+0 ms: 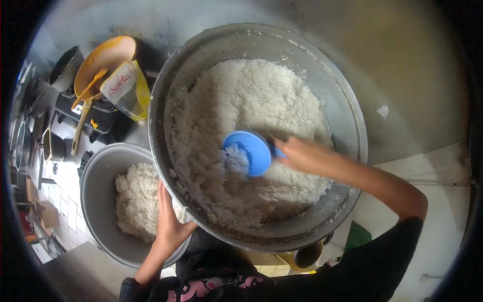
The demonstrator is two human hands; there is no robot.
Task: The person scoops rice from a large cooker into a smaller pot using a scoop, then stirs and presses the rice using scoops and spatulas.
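The right hand (300, 155) (blurred, hiding most of the handle) grasps a blue scoop (260, 153) amid rice (271, 93) inside the large pot (347, 113), bare wall beyond; the left hand (168, 226) is at its rim, grip unclear.

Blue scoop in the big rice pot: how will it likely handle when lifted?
The blue scoop looks like moulded plastic, so probably stiff and light by itself. Clumped rice sits inside it, so expect some added weight. The right hand holds it from one side, so the loaded end may tend to tip.
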